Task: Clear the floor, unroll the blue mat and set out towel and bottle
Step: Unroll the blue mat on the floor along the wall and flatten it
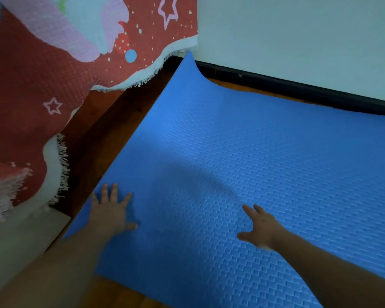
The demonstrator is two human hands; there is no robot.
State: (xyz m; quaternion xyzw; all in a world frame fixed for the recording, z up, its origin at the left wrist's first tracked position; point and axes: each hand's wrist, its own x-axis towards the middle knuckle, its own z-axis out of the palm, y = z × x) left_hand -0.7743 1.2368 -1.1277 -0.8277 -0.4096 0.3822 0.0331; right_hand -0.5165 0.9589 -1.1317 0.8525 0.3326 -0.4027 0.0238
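The blue mat [242,152] lies unrolled on the wooden floor, its textured face up. Its far left corner curls up against the wall. My left hand [111,210] lies flat on the mat near its left edge, fingers spread. My right hand [260,227] is over the mat's middle with fingers straight and spread; whether it touches the surface is unclear. Neither a towel nor a bottle shows in the head view.
A red patterned blanket [31,85] with fringed white edges hangs along the left. A strip of brown wood floor [111,125] runs between it and the mat. The white wall [298,36] with a black baseboard [298,90] borders the mat's far side.
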